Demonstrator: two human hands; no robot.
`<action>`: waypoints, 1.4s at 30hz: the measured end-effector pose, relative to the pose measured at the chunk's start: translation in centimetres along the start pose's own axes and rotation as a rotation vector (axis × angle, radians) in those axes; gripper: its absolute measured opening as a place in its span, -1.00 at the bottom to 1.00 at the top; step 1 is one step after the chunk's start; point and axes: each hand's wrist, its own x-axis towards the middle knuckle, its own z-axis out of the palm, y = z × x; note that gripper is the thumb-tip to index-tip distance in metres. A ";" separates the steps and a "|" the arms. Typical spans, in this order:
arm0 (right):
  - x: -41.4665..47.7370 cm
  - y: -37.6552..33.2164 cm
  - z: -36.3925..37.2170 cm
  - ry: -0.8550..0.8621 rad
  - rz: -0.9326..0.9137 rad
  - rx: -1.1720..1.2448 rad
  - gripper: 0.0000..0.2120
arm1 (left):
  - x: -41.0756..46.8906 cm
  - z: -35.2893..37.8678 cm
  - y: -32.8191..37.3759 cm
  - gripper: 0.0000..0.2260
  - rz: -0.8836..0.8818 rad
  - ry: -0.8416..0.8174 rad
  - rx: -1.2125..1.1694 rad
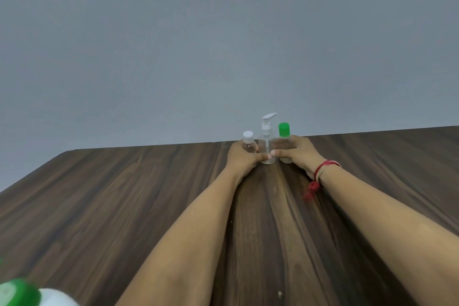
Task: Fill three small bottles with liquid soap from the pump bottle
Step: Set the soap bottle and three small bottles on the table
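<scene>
Left hand (242,159) grips white-capped bottle (248,143), right hand (299,154) green-capped bottle (284,130) (pump bottle (266,143) between).

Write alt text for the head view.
Across a dark wooden table, the left hand grips a small white-capped bottle and the right hand a small green-capped bottle, a clear pump bottle upright between them, by a grey wall. A blurred green-and-white object shows at lower left.

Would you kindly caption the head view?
Left hand grips a small white-capped clear bottle, right hand a green-capped one, flanking a clear pump bottle on a wooden table.
</scene>
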 end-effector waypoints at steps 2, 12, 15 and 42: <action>-0.9 -0.1 -0.4 -0.017 0.019 0.010 -0.62 | -1.0 -0.2 0.4 -0.72 -0.009 -0.035 -0.003; -9.9 -1.4 -2.1 -0.198 0.043 -0.045 -0.68 | -10.3 -0.8 3.3 -0.60 -0.168 -0.166 -0.018; -13.2 -2.3 -2.3 -0.253 0.059 -0.075 -0.73 | -13.4 -1.3 3.9 -0.61 -0.194 -0.211 -0.011; -36.4 -6.2 4.3 -0.239 0.108 -0.040 -0.65 | -37.1 -6.9 7.2 -0.30 -0.195 -0.166 0.042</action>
